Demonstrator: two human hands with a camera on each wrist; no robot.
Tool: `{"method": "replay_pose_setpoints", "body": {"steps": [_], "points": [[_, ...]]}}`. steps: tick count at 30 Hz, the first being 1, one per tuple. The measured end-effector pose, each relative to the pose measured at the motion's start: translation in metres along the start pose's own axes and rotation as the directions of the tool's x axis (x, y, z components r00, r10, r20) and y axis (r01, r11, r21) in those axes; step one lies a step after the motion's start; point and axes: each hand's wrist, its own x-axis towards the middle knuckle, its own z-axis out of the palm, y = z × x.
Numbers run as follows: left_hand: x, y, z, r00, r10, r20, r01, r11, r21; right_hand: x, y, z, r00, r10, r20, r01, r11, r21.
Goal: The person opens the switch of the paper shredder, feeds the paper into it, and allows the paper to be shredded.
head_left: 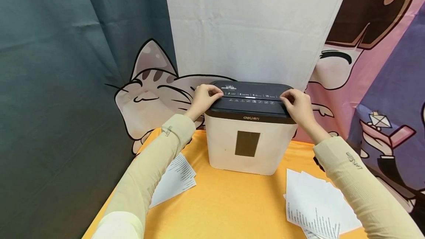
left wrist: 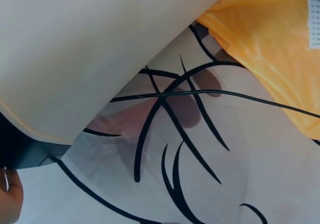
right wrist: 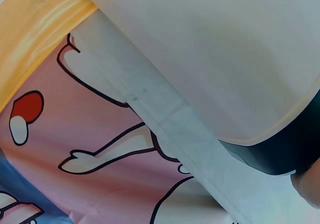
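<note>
A paper shredder [head_left: 247, 145] with a white bin, a dark window and a black top stands at the middle back of the table. A narrow slot [head_left: 252, 97] runs across its top. My left hand [head_left: 204, 100] has bent fingers, thumb and fingertips close together at the slot's left end. At the right end my right hand [head_left: 296, 105] does likewise. I cannot tell whether anything is between the fingertips. In the left wrist view, fingers [left wrist: 11, 196] appear beside the black top [left wrist: 30, 151]. A fingertip [right wrist: 307, 184] touches the top's edge in the right wrist view.
Printed sheets [head_left: 176, 180] lie on the yellow tablecloth [head_left: 225, 202] under my left forearm. More printed sheets [head_left: 317, 204] overlap at the right, beside my right forearm. A cartoon-printed cloth [head_left: 252, 28] hangs close behind the shredder. A thin black cable [left wrist: 240, 96] crosses the left wrist view.
</note>
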Motion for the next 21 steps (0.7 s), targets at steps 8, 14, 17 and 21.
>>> {"method": "replay_pose_setpoints", "body": {"steps": [8,14,17,21], "points": [[-0.004,-0.001,-0.003,1.0,-0.001,0.004,0.001,1.0,-0.009,-0.004,0.0,-0.001,1.0,-0.01,-0.009,0.01,1.0,0.001],[-0.01,-0.003,-0.007,1.0,-0.003,-0.015,0.003,1.0,-0.022,-0.009,-0.001,-0.001,0.999,-0.046,-0.029,0.046,0.999,0.022],[-0.013,-0.005,-0.009,1.0,-0.007,-0.027,0.006,0.999,-0.035,-0.013,-0.003,-0.001,0.997,-0.064,-0.042,0.065,0.998,0.023],[-0.022,-0.008,-0.013,0.999,0.018,-0.043,-0.021,0.998,-0.061,-0.02,-0.007,-0.001,0.993,-0.093,-0.068,0.096,0.995,0.03]]}}
